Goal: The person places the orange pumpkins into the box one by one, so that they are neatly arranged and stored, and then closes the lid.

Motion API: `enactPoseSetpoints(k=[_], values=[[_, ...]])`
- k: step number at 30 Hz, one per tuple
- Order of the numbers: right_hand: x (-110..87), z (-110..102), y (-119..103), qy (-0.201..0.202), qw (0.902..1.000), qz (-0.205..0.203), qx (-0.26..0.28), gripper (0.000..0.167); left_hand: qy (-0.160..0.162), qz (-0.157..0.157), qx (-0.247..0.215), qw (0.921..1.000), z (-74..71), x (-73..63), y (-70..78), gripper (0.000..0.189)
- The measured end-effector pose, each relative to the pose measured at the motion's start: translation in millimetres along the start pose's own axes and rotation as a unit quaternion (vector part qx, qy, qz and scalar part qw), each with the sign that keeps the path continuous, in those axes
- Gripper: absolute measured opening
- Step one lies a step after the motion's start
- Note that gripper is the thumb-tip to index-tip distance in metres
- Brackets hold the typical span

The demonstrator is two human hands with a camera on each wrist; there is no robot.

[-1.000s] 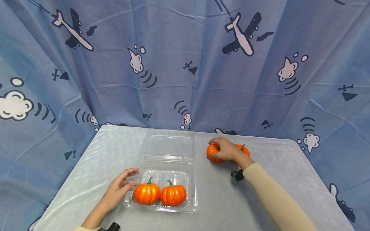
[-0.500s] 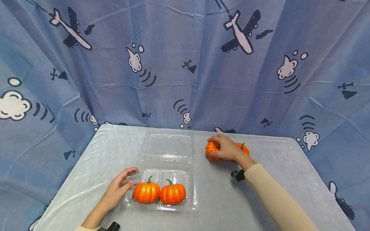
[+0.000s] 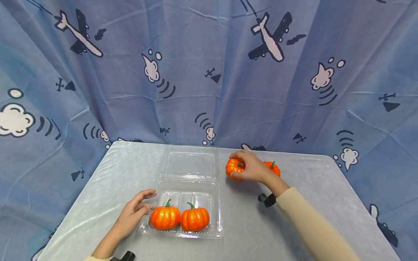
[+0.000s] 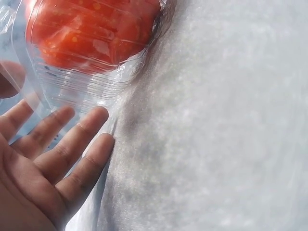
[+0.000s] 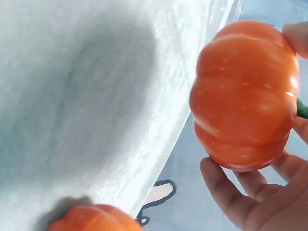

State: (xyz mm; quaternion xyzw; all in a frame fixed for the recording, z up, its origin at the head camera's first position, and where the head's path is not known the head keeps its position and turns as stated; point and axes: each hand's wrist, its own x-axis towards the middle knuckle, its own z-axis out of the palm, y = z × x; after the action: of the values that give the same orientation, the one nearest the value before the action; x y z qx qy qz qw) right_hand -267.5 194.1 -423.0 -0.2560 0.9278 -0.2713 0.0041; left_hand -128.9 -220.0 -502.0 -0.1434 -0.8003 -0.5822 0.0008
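My right hand point(image 3: 253, 168) holds a small orange pumpkin point(image 3: 234, 169) with a green stem, thumb on the near side and fingers on the far side. In the right wrist view this pumpkin point(image 5: 245, 96) hangs above the table, its shadow apart from it. Two more pumpkins, the left one point(image 3: 165, 218) and the right one point(image 3: 195, 219), sit side by side in the front of a clear plastic clamshell box point(image 3: 215, 203). My left hand point(image 3: 130, 216) rests at the box's left rim; in the left wrist view its fingers point(image 4: 79, 139) lie fairly straight against the outside of the clear wall.
Another pumpkin point(image 3: 273, 168) stands on the table behind my right wrist, partly hidden. The box's lid point(image 3: 191, 165) lies folded back toward the far edge. A pale cloth covers the table point(image 3: 248, 224), and a blue patterned curtain point(image 3: 183, 72) hangs behind it.
The right hand has lifted its pumpkin and moved it a little to the left, away from the other pumpkin. The left hand and the box have stayed put.
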Motion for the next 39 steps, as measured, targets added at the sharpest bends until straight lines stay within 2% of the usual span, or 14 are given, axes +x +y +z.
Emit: enactPoseSetpoints(k=[10,27,34,39], values=[[-2.8,3.0,-24.3,-0.003,0.9999,-0.005,-0.013,0.052,0.002,-0.002,-0.003,1.0,0.6,-0.5,-1.4,0.044],[2.5,16.0,-52.9,-0.006,0.9973,-0.068,0.026,0.057,0.002,-0.003,0.0,1.0,1.3,-0.5,-0.3,0.043],[8.2,23.5,-62.4,-0.006,0.9956,-0.091,0.023,0.057,0.002,-0.006,0.004,1.0,0.8,0.3,0.3,0.044],[12.3,29.1,-68.2,-0.015,0.9951,-0.092,0.031,0.056,-0.001,-0.005,0.0,1.0,0.3,-0.2,-0.1,0.043]])
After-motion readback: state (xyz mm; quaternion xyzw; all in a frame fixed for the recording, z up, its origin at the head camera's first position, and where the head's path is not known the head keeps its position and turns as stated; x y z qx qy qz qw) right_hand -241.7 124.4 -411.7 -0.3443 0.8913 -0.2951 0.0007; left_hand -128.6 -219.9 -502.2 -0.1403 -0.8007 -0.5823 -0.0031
